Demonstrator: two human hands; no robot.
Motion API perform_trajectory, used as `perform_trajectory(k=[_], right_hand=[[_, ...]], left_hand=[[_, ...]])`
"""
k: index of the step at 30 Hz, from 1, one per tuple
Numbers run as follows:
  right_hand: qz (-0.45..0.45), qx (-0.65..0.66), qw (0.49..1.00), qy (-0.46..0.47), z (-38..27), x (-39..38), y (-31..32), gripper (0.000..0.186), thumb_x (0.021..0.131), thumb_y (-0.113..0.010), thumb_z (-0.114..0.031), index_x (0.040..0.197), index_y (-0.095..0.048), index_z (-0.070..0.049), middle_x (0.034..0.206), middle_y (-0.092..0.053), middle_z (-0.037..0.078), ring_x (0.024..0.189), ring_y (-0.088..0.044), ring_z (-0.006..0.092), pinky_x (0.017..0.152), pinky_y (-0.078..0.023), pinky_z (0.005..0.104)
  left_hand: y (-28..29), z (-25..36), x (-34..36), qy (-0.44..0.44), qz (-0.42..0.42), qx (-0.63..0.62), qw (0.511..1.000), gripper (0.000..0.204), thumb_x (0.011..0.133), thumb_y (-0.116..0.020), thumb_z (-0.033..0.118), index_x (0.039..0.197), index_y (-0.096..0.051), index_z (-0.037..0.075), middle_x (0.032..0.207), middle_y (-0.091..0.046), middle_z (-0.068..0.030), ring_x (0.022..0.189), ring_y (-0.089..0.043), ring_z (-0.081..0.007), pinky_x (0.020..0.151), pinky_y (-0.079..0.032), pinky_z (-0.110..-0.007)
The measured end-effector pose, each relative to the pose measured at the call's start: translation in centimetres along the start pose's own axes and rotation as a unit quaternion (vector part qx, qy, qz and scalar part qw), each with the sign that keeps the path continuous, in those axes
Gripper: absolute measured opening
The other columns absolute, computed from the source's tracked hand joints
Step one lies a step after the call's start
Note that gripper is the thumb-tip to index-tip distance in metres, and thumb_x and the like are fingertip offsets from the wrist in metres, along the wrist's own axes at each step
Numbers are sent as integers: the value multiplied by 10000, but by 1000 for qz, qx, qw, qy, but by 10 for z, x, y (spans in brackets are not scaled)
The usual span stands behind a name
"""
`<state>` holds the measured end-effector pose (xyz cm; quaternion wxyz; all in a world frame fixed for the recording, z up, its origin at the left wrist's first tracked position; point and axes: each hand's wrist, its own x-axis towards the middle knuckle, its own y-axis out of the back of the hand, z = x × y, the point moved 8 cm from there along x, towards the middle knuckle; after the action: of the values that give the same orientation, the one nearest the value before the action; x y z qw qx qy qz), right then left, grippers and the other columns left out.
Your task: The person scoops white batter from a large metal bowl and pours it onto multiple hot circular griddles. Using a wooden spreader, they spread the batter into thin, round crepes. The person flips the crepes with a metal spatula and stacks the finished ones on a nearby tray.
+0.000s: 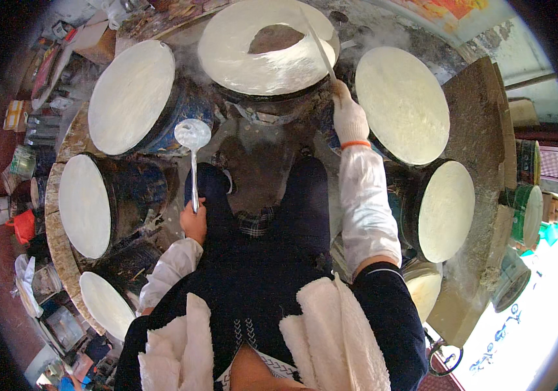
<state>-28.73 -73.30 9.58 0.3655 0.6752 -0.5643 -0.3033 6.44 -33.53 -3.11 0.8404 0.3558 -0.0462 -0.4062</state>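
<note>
My left hand (194, 223), bare below a white sleeve, is closed around the handle of a metal ladle (193, 135). The ladle's bowl is up, smeared with white, and stands over the gap left of my legs. My right hand (350, 120) wears a white glove with an orange cuff band. It grips a long, thin, pale flat spatula (317, 43), whose blade lies across the right side of the far round griddle (280, 40). Wet white batter (227, 58) covers that griddle in a ring around a dark bare patch.
Several more round drum-like griddles coated in white surround me: far left (132, 98), far right (402, 104), left (85, 205), right (446, 212). Steam rises near some. Cluttered containers line the left; a brown board (477, 130) and green buckets (526, 215) stand at right.
</note>
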Motion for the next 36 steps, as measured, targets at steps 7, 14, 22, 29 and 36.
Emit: perform_trajectory(k=[7, 14, 22, 29, 36], right_hand=[[-40, -22, 994, -95, -4, -28, -30, 527, 1039, -482, -318, 1545, -342, -279, 972, -708, 259, 845, -701, 442, 728, -555, 536], [100, 119, 987, -38, -3, 95, -13, 398, 1009, -479, -270, 1362, -579, -114, 1125, -682, 270, 1087, -638, 448, 913, -504, 508], [-41, 67, 994, -76, -73, 27, -61, 541, 969, -545, -337, 1501, -455, -288, 1128, -683, 266, 1054, -662, 440, 908, -532, 507], [132, 156, 979, -24, 5, -18, -13, 541, 986, -535, -257, 1512, -445, -173, 1193, -674, 256, 1045, -681, 408, 893, -542, 459], [-23, 77, 986, -148, -85, -40, -38, 582, 957, -534, -285, 1523, -418, -219, 1114, -675, 297, 1044, -652, 466, 918, -510, 534]], left_hand=[[6, -1, -6, 46, 23, -11, 999, 204, 876, -628, 137, 1041, -729, 71, 648, -579, -64, 587, -555, -180, 585, -428, -370], [3, -10, 2, 47, 7, -3, 999, 191, 873, -633, 124, 1030, -726, 69, 638, -574, -54, 568, -551, -178, 566, -424, -372], [7, 5, 1, 36, 19, -17, 999, 185, 879, -641, 138, 1023, -729, 62, 632, -562, -60, 553, -535, -175, 555, -416, -368], [4, -17, 5, 66, -10, -21, 998, 192, 887, -630, 151, 1023, -730, 60, 669, -579, -79, 591, -537, -173, 586, -419, -363], [14, -13, 5, 55, -1, -32, 998, 159, 889, -631, 143, 991, -723, 63, 660, -593, -61, 596, -549, -161, 585, -420, -359]])
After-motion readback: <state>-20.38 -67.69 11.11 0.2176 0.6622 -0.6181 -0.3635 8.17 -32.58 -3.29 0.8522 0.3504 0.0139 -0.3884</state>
